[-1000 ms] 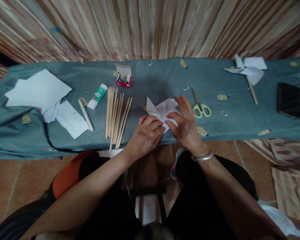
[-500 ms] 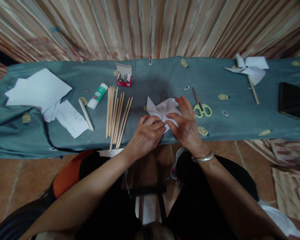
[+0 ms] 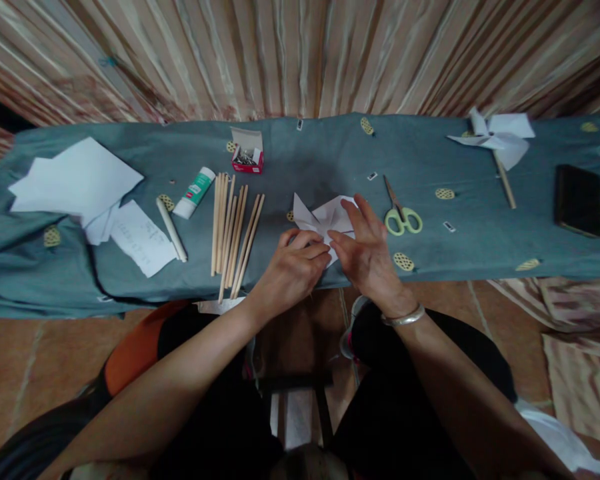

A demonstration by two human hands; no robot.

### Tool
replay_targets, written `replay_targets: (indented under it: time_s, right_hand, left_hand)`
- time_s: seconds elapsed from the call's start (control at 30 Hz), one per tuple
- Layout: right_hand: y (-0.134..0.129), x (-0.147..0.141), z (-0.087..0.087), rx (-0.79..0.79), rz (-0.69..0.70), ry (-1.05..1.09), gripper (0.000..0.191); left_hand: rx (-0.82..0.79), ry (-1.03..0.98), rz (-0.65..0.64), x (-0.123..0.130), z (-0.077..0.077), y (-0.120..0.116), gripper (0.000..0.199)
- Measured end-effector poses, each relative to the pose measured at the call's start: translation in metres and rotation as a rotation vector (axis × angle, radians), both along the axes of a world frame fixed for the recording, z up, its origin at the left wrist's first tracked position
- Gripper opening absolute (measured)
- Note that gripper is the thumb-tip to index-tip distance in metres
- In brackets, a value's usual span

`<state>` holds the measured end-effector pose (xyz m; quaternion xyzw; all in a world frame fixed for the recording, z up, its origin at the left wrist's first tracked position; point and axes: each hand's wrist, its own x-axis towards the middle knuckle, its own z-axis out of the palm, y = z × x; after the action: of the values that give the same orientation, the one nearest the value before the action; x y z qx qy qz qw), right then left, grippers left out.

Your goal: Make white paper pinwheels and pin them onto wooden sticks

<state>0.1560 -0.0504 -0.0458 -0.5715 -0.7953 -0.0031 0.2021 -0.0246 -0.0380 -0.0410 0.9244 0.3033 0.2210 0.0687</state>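
Note:
A cut and folded white paper (image 3: pixel 325 217) lies near the front edge of the cloth-covered table. My left hand (image 3: pixel 295 267) presses its closed fingers on the paper's lower left part. On the right side, my right hand (image 3: pixel 367 250) has its thumb and forefinger on the paper, pinching a part of it; a silver bangle is round that wrist. Scissors with light green handles (image 3: pixel 403 221) lie just right of my right hand. Several wooden sticks (image 3: pixel 227 233) lie to the left of my left hand.
On the teal cloth (image 3: pixel 325 153) stand an open red box of small metal pieces (image 3: pixel 247 159), a glue stick (image 3: pixel 195 193), a white roll (image 3: pixel 171 229) and paper sheets (image 3: pixel 80 177). Far right are a paper pinwheel (image 3: pixel 503 137) and a black phone (image 3: pixel 579 200).
My right hand's thumb and fingers have shifted slightly left over the paper. My left hand stays in nearly the same place on it.

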Motion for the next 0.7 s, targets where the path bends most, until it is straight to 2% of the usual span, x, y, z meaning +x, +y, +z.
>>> replay_targets:
  time_s: [0.17,0.37,0.53,0.7]
  right_hand:
    - [-0.0021,-0.0038,0.0052,-0.067,0.004,-0.023,0.031]
    - [-0.0025,-0.0041,0.0019,-0.067,0.009,-0.039,0.036]
    - [-0.0033,-0.0029,0.0002,-0.055,-0.004,0.008,0.037]
    - [-0.0035,-0.0016,-0.004,-0.059,0.003,0.083,0.039]
  left_hand:
    - [0.007,-0.016,0.0,0.0006,-0.0009,-0.0005,0.021]
    - [-0.002,-0.031,0.035,-0.0006,-0.0005,0.002,0.023]
    - [-0.034,-0.024,0.074,0.0004,-0.002,0.0049,0.023]
    - [-0.051,-0.009,0.05,0.0008,-0.0024,0.0061,0.025]
